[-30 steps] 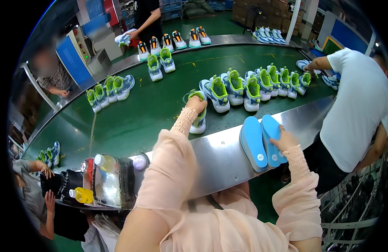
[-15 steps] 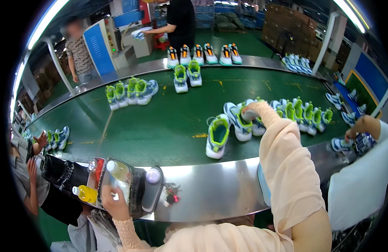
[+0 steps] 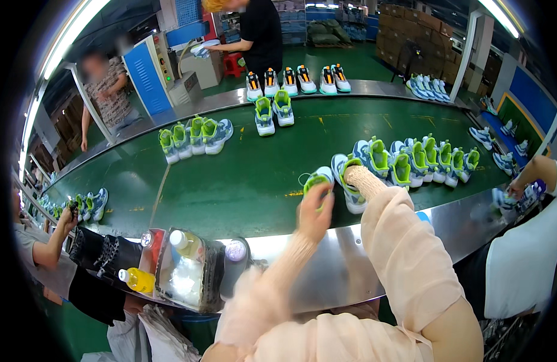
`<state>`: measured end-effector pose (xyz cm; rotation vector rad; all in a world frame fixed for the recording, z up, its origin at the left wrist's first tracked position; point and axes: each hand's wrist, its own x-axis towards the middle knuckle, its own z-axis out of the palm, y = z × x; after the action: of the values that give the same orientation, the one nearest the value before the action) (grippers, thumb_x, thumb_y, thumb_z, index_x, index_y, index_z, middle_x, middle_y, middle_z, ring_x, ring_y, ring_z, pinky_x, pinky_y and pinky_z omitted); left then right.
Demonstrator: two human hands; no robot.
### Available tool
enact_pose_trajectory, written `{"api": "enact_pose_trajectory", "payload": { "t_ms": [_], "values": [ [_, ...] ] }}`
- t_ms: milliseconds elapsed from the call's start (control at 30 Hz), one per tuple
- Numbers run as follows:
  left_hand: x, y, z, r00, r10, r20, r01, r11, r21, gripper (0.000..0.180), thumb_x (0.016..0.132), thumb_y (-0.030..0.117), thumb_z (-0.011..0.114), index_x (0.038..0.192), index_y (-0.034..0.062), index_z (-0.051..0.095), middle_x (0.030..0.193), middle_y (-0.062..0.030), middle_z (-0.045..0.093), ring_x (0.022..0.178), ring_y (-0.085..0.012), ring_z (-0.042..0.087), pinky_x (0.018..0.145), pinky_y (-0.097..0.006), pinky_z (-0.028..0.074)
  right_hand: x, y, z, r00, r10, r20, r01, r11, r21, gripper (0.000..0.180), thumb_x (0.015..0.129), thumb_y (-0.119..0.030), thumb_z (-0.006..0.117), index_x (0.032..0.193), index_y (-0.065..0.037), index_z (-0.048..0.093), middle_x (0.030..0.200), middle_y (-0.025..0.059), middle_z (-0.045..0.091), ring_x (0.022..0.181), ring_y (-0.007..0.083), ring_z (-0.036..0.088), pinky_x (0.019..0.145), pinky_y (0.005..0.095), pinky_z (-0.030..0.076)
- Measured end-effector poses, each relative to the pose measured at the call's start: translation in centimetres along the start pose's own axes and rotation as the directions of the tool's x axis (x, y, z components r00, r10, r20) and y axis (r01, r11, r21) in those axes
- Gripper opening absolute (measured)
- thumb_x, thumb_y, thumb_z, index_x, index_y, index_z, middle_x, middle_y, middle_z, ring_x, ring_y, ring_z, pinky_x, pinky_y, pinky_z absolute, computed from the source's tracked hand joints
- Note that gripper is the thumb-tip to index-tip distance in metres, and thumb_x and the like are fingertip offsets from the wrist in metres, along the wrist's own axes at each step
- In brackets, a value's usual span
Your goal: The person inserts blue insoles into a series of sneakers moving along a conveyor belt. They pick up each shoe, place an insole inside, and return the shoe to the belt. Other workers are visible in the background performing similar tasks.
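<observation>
My left hand (image 3: 316,212) is blurred and lies over the nearest sneaker (image 3: 316,178), which is white and grey-blue with a green lining. Its fingers are at that shoe's collar, but motion hides whether they grip it. My right hand (image 3: 354,175) reaches down into the opening of the sneaker just to the right (image 3: 353,198). That shoe's collar and upper hide the fingers. Beyond it, a row of matching sneakers (image 3: 416,161) stands close together on the green conveyor belt (image 3: 248,181).
Further sneakers (image 3: 197,136) stand far left; another pair (image 3: 273,114) is mid-belt. Orange-and-white shoes (image 3: 290,81) line the far metal ledge. A bin with bottles (image 3: 188,271) and a yellow drink bottle (image 3: 136,279) sit on the near ledge. Co-workers are at left, right and behind the belt.
My left hand has moved from the bottle bin right and forward to the nearest sneaker. My right hand has shifted slightly and sits deeper inside its shoe.
</observation>
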<state>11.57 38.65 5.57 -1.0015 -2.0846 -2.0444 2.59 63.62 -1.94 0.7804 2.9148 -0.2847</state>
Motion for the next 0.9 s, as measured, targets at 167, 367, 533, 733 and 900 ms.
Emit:
{"api": "enact_pose_trajectory", "payload": {
  "t_ms": [167,367,533,733,900],
  "values": [
    [6.8,-12.8,8.1,0.970,-0.118,0.213,0.082,0.982,0.171,0.048,0.087,0.032,0.051,0.126,0.0045,0.043,0.117,-0.0274,0.053,0.109,-0.0401,0.051,0.092,-0.042,0.041,-2.5,-1.5,1.0,0.999,-0.036,0.006,0.036,0.998,0.042,0.030,0.083,-0.019,0.052,0.105,-0.002,0.063,0.110,0.0195,0.060,0.104,0.0364,0.056,0.087,0.0408,0.045],
    [8.8,-13.6,10.6,0.952,-0.150,0.268,0.021,0.903,0.430,0.040,0.088,0.031,0.048,0.119,0.0044,0.049,0.092,-0.0276,0.062,0.087,-0.0428,0.059,0.080,-0.049,0.046,-3.2,2.3,3.6,0.999,0.028,0.035,-0.032,0.994,0.106,0.030,0.083,-0.021,0.052,0.105,-0.003,0.063,0.109,0.0196,0.061,0.102,0.0373,0.057,0.086,0.0414,0.045],
    [8.0,-13.1,9.7,0.982,-0.064,0.177,-0.032,0.870,0.493,0.033,0.090,0.030,0.046,0.113,0.0068,0.054,0.084,-0.0248,0.063,0.079,-0.0425,0.060,0.073,-0.051,0.047,-3.6,2.3,3.9,0.998,-0.017,0.063,0.003,0.978,0.211,0.030,0.084,-0.022,0.051,0.104,-0.003,0.063,0.108,0.0197,0.061,0.101,0.0380,0.057,0.085,0.0419,0.045],
    [7.6,-7.1,10.4,0.932,0.307,0.192,-0.362,0.787,0.500,0.022,0.080,0.013,0.057,0.099,0.0014,0.055,0.102,-0.0159,0.054,0.094,-0.0332,0.050,0.082,-0.038,0.045,-12.7,4.4,-2.2,0.951,-0.283,-0.126,0.310,0.853,0.421,0.028,0.082,-0.019,0.053,0.101,-0.001,0.063,0.099,0.0204,0.063,0.091,0.0383,0.060,0.079,0.0431,0.046],
    [8.4,-7.6,10.6,0.678,-0.480,0.556,-0.377,0.423,0.824,0.011,0.077,0.007,0.056,0.084,0.0018,0.063,0.095,-0.0172,0.061,0.092,-0.0316,0.057,0.076,-0.037,0.049,-24.0,4.0,-1.9,0.864,-0.098,-0.494,0.373,0.783,0.497,0.028,0.082,-0.013,0.056,0.105,0.001,0.057,0.105,0.0185,0.059,0.100,0.0344,0.054,0.087,0.0401,0.042]
  ]
}}
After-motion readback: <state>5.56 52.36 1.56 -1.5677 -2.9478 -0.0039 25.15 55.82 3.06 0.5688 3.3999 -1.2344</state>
